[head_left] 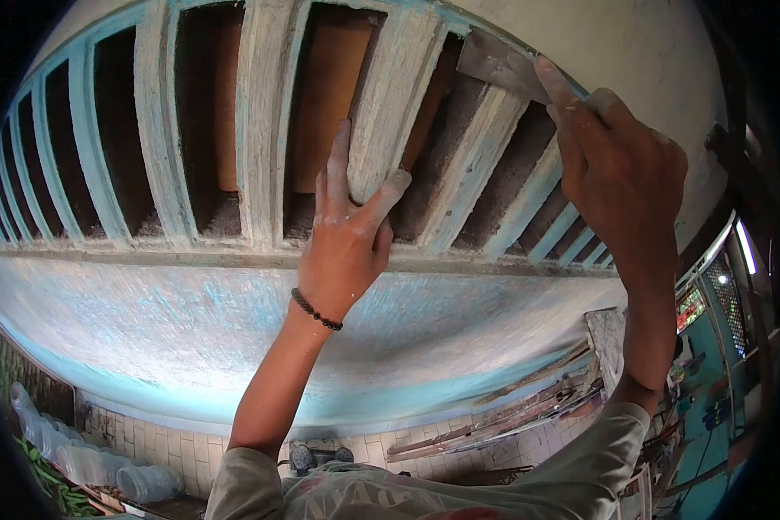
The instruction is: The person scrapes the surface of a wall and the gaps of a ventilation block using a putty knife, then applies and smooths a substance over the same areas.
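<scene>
My right hand [611,156] is raised at the upper right, its fingers closed on a flat grey scraper blade [501,66]. The blade lies against the top edge of the slatted opening, where a slat meets the plastered wall [633,43]. Dusty with pale powder, my left hand [347,234] rests with fingers spread on the lower part of a wide, worn slat [394,95] and holds nothing. A dark beaded bracelet circles the left wrist. Flaking turquoise and whitish paint covers the slats.
Below the slats runs a ledge [191,258] above a patchy blue-white wall [234,321]. Clear plastic containers [147,481] sit on the floor at lower left. Long wooden strips [503,429] lie at lower right, near a standing board [607,342].
</scene>
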Tool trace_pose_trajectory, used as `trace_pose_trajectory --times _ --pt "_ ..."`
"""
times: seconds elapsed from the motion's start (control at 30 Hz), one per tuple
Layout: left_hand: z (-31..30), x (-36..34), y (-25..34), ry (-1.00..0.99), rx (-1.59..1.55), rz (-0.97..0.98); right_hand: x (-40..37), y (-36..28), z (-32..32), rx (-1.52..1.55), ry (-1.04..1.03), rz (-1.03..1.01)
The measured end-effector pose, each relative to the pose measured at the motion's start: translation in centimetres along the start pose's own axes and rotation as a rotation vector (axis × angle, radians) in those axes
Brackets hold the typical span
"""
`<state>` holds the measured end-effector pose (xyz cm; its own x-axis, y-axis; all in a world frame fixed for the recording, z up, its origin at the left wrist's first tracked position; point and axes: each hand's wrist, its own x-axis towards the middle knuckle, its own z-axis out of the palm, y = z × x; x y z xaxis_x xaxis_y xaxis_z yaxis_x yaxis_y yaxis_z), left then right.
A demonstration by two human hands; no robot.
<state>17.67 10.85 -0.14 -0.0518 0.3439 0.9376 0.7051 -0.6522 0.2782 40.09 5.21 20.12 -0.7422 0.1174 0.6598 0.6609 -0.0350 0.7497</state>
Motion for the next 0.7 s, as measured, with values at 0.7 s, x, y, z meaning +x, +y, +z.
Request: trace_pose_trajectory --times 0.7 --pt "-0.1 0.0 0.1 -0.011 0.000 0.000 2.9 2.0 -3.0 -0.064 -0.083 -0.089"
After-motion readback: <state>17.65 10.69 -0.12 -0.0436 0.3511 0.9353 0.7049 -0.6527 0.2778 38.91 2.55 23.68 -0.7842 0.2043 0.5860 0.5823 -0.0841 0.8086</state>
